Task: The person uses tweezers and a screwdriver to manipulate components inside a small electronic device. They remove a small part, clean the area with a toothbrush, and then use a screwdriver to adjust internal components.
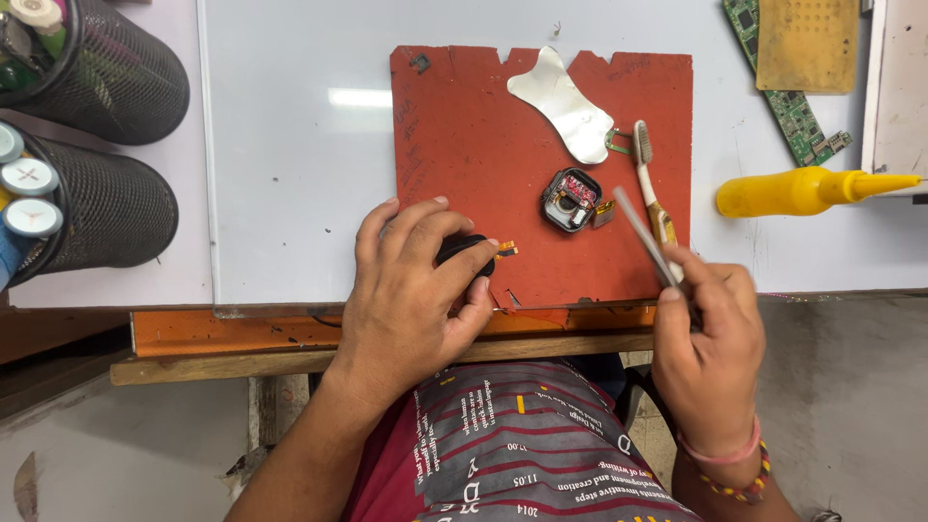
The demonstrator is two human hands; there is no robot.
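My left hand (411, 285) presses down on a small black screen part (467, 249) with an orange flex cable, near the front edge of an orange-red work mat (454, 135). My right hand (710, 333) grips metal tweezers (638, 227), tips pointing up-left toward an opened small square device body (570, 199) at the mat's middle. A toothbrush (648, 174) lies just right of that body. A shiny flat metal opening tool (565, 106) rests at the mat's top.
Two black mesh holders (106, 203) with bottles and pens stand at the left. A yellow squeeze bottle (802, 190) lies on its side at the right. A green circuit board (793, 116) and a tan pad (807, 43) sit top right. The white tabletop (290, 145) ends at a wooden edge.
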